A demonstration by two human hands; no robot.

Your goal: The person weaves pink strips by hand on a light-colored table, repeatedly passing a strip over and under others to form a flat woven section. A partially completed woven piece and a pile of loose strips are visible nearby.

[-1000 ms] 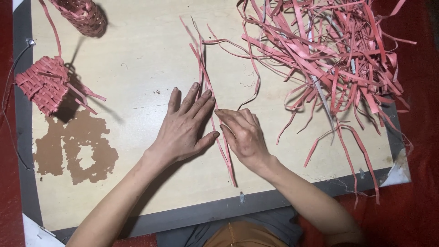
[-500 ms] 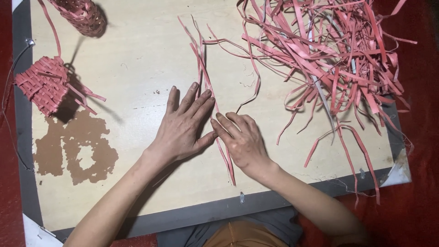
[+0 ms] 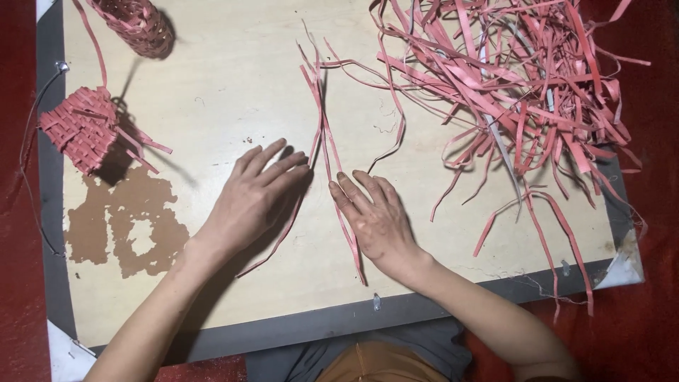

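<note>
Flat, spread fingers of left hand point(image 3: 251, 201) and right hand point(image 3: 375, 216) pressing thin pink strips point(image 3: 322, 134), gripping nothing; probably light, limp, best pinched near 6 o'clock ends.

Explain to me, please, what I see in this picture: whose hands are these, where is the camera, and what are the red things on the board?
There is no machine here. The camera sits on a person's head and looks down, so both arms coming from the bottom edge belong to that person.

The left hand and the right hand lie flat and open on a pale wooden board, which has a grey border and a brown worn patch. Neither hand grips anything. Between them lies a small bundle of thin red strips, laid out lengthwise; the fingers of both hands press on or beside these strips.

At the upper right is a big loose heap of red strips. At the left edge lies a flat woven red piece with loose ends, and above it, partly cut off, a rounded woven red piece.
</note>
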